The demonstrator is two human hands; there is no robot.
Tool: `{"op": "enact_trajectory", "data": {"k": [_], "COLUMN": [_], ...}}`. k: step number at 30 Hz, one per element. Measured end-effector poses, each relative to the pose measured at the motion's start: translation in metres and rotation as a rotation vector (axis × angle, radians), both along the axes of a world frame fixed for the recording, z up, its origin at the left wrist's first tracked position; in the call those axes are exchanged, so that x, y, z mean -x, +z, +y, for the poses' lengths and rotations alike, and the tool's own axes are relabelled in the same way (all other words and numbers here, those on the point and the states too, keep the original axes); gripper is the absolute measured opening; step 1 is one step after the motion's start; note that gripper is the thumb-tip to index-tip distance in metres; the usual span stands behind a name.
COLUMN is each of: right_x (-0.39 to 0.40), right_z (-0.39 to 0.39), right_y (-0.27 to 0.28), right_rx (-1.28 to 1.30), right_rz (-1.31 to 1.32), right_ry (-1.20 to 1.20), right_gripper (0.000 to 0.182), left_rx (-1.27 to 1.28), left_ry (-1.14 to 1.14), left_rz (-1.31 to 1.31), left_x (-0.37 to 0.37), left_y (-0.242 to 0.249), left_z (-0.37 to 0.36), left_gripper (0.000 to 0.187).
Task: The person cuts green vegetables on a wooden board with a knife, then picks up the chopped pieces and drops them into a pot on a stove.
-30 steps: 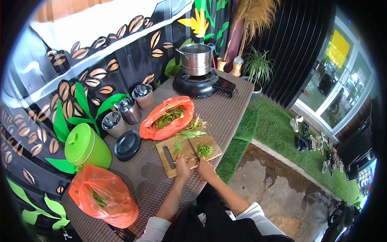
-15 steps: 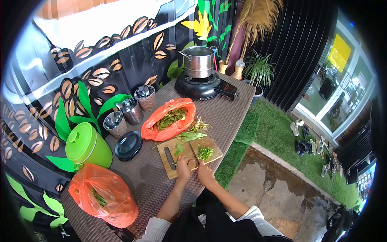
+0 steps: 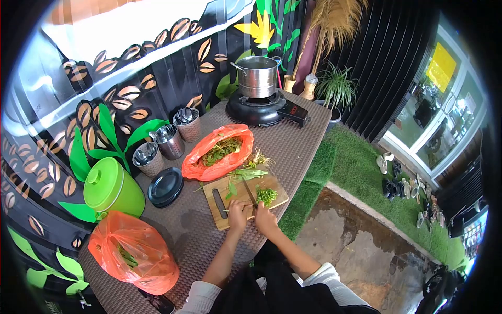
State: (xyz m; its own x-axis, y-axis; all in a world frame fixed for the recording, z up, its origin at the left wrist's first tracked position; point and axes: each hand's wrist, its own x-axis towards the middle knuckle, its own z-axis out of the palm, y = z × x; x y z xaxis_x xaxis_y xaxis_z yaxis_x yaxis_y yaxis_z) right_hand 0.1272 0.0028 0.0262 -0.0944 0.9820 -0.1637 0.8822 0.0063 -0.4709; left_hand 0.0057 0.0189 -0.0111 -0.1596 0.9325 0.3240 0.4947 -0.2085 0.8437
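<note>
My right hand (image 3: 265, 219) is closed around the handle of a knife (image 3: 249, 191), whose blade points away over the wooden cutting board (image 3: 211, 194). Beside it on the board my left hand (image 3: 238, 213) is closed, fingers curled over thin green stems that are mostly hidden. Right of the blade lies a small heap of finely chopped greens (image 3: 267, 197). Loose leaves (image 3: 250, 173) lie along the board's far edge. Just beyond, an orange plastic bag (image 3: 191, 168) stands open, full of leafy greens (image 3: 222, 150).
A pot (image 3: 257, 83) sits on a black portable stove (image 3: 246, 111) at the table's far end. Along the wall are cutlery cups (image 3: 170, 144), black plates (image 3: 166, 187) and a green lidded bucket (image 3: 120, 193). A tied orange bag (image 3: 149, 261) stands near left.
The knife blade shows more plainly now, lying left of the chopped greens. Both hands stay on the board with only slight movement, and the view has shifted a little.
</note>
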Motion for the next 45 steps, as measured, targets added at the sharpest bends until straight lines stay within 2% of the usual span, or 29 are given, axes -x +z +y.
{"op": "enact_trajectory", "data": {"k": [8,13,16,19,23,25,31,35,37,41,43,45], "right_x": [0.006,-0.003,-0.006,-0.008,-0.015,-0.016,-0.004,-0.005,-0.011,-0.010,-0.003,-0.002], "right_z": [-0.009,-0.005,-0.007,-0.003,0.005,0.002,-0.010,0.005,0.012,0.000,-0.008,0.001], "right_y": [0.002,0.004,0.008,0.010,0.015,0.018,0.007,-0.003,-0.001,0.006,0.013,0.010], "right_rx": [-0.032,-0.115,-0.087,-0.030,-0.020,-0.056,-0.069,-0.100,-0.093,-0.147,-0.043,-0.044], "right_rz": [-0.057,-0.088,-0.110,-0.022,-0.042,-0.075,-0.093,-0.107,-0.072,-0.120,-0.110,-0.079], "right_ry": [-0.023,0.024,-0.006,-0.003,0.059,0.106,-0.011,0.022,0.071,0.075,0.016,0.021], "right_gripper": [0.022,0.018,0.018,0.020,0.022,0.018,0.018,0.019,0.019,0.019,0.020,0.020], "left_rx": [0.003,-0.174,-0.166,-0.154,-0.082,-0.086,-0.124,-0.105,-0.048,-0.024,-0.031,-0.038], "left_ry": [0.011,0.000,-0.025,-0.092,-0.070,-0.072,-0.042,-0.035,-0.039,-0.018,0.016,0.001], "left_rz": [0.047,0.190,0.209,0.147,0.065,0.076,0.101,0.091,-0.012,-0.026,0.001,-0.005], "left_x": [0.000,-0.002,-0.001,-0.006,-0.009,-0.007,-0.007,-0.008,-0.009,-0.010,-0.009,-0.008], "left_y": [0.006,0.016,0.016,0.013,0.010,0.008,0.012,0.013,0.009,0.004,0.003,0.003], "left_z": [-0.002,-0.014,-0.016,-0.009,-0.005,-0.005,-0.007,-0.008,-0.005,-0.003,-0.004,-0.002], "left_gripper": [0.009,0.012,0.013,0.013,0.012,0.011,0.009,0.008,0.008,0.008,0.007,0.007]}}
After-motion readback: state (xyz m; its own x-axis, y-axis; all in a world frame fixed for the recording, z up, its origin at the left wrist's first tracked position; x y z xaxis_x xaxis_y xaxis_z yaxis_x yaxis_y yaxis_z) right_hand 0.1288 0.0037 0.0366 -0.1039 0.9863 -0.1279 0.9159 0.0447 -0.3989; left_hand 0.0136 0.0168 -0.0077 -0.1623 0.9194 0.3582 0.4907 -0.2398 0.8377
